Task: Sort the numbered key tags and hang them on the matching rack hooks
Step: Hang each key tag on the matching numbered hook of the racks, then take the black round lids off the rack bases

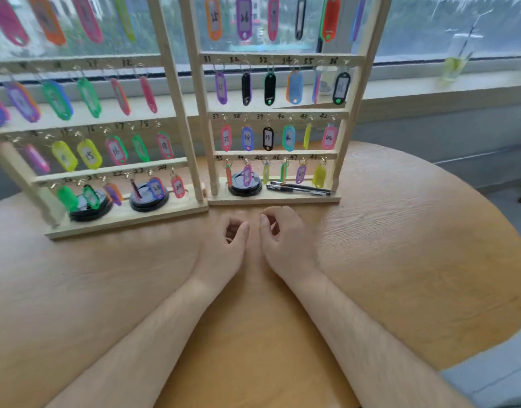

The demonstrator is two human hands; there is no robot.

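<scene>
On wooden table by window, tag racks

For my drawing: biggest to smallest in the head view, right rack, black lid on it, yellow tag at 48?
right rack
black lid
yellow tag
All sit at similar distance, so fairly sure.

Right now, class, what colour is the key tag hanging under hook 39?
Black, with a pale label in the middle. The tag shows best in the head view.
</scene>
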